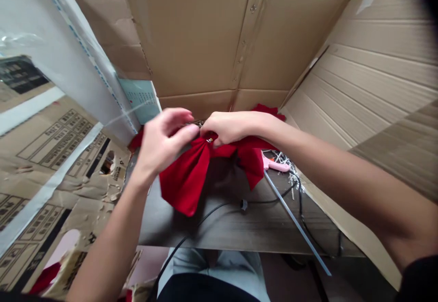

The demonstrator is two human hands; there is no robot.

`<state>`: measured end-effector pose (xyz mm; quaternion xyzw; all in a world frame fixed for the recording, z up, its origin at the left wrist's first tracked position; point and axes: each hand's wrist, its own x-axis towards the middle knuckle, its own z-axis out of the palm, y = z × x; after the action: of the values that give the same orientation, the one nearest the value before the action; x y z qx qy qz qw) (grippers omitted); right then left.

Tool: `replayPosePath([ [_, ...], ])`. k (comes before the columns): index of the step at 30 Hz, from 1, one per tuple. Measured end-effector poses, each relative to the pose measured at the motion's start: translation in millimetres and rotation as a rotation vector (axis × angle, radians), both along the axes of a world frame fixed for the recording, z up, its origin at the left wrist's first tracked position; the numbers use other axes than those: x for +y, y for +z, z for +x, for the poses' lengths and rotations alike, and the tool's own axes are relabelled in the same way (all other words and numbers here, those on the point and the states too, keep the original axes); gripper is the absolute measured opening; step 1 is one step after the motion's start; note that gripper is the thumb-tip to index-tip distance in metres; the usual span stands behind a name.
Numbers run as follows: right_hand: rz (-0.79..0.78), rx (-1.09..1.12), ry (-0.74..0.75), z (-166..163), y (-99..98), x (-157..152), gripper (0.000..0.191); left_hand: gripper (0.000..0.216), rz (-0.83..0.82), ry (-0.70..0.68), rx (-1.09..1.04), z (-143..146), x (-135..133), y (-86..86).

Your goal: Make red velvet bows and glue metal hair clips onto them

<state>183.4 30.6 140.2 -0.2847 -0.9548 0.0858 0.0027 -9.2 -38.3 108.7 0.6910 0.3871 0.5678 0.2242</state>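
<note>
A red fabric bow [186, 179] hangs above the dark table, its tails spread below a gathered middle with a small shiny piece on it. My right hand [222, 128] is closed around that gathered middle, the fingertips partly hidden behind the cloth. Just to the left, my left hand [167, 133] has its thumb and fingers apart, the thumb tip close to the bow's upper edge; whether it touches the cloth I cannot tell. A pink glue gun [276, 165] with a long translucent glue stick [297, 222] lies under my right forearm.
Cardboard walls [195, 37] enclose the table [219, 224] at the back and right. A printed carton [71, 156] stands at left. A black cable [212, 210] crosses the tabletop. More red cloth [265, 109] lies at the back, and white scraps [290, 174] sit near the glue gun.
</note>
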Motion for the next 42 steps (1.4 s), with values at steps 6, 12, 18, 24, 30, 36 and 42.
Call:
replayPosePath([
  [6, -0.111, -0.057, -0.048, -7, -3.7, -1, 0.013, 0.031, -0.306, -0.173, 0.234, 19, 15, -28.2],
  [12, -0.123, -0.072, -0.167, -8, -4.0, 2, 0.017, 0.029, -0.478, -0.176, 0.201, 22, 19, -39.1],
  [18, 0.065, -0.054, -0.092, -21, 0.3, 5, 0.014, 0.014, -0.598, -0.129, 0.195, 32, 16, -42.9],
  [24, 0.483, 0.699, -0.242, -18, -22.6, -14, 0.024, 0.024, -0.778, -0.192, -0.347, 13, 14, -58.0],
  [30, -0.387, 0.766, -0.495, -19, -98.6, -45, 0.039, 0.035, -0.7, -0.168, -0.666, 11, 16, -83.2],
  [36, -0.858, 0.93, -0.483, -27, -127.5, -59, 0.031, 0.023, -0.736, -0.16, -0.641, 17, 25, -83.9],
  [42, -1.452, 1.074, -0.311, -27, -137.4, -72, 0.042, 0.023, -0.565, -0.156, -0.587, 7, 24, -35.8],
])
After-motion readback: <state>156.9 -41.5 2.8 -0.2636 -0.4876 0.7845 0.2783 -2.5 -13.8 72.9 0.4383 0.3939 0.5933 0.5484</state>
